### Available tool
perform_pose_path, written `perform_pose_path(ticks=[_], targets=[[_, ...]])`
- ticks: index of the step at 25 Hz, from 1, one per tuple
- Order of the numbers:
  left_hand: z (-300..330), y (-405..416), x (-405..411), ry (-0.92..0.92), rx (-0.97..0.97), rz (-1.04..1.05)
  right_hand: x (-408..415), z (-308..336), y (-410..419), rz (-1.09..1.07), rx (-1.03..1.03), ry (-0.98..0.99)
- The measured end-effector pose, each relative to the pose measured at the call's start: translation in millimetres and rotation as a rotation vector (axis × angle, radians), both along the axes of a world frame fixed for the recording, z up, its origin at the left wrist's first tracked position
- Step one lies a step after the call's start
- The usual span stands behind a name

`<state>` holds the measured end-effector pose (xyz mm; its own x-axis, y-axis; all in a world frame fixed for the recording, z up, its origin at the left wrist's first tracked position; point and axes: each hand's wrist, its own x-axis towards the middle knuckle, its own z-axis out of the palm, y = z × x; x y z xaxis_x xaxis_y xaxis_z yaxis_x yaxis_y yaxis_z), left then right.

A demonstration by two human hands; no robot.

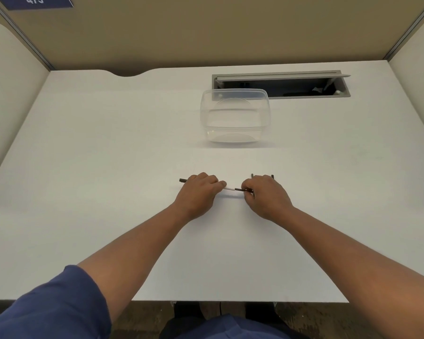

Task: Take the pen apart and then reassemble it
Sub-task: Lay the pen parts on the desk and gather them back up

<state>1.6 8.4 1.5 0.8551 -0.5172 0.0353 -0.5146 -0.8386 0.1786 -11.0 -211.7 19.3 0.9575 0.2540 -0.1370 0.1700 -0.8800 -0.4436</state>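
A white desk (108, 167) is filling most of the frame, with a clear plastic tub (235, 116) sitting empty above center and an open cable hatch (282, 85) lying just behind it at upper right. Two bare forearms are reaching in from the lower corners and meeting at mid-frame, where the left hand (196, 193) and the right hand (264, 194) are closing on opposite ends of a pen (230, 189). The pen is lying almost level across the picture, its long axis running left to right just above the desk; a dark end is poking out past the left fist at its left side, and a white section with a dark band is showing in the gap between the hands. The left hand is wrapping the barrel in a closed fist, while the right is pinching the dark end with fingertips. Any pulling or twisting apart would likely be running along that left-right line. Two small dark pieces (262, 176) are peeking out behind the right hand, too hidden to identify.
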Motion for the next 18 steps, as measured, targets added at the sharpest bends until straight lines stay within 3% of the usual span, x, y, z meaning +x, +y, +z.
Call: perform_pose_path(ticks=[18], targets=[[1.2,1.4,-2.2,0.005,-0.042,0.006,3.0,8.6,-3.3,0.074,-0.030,0.004]])
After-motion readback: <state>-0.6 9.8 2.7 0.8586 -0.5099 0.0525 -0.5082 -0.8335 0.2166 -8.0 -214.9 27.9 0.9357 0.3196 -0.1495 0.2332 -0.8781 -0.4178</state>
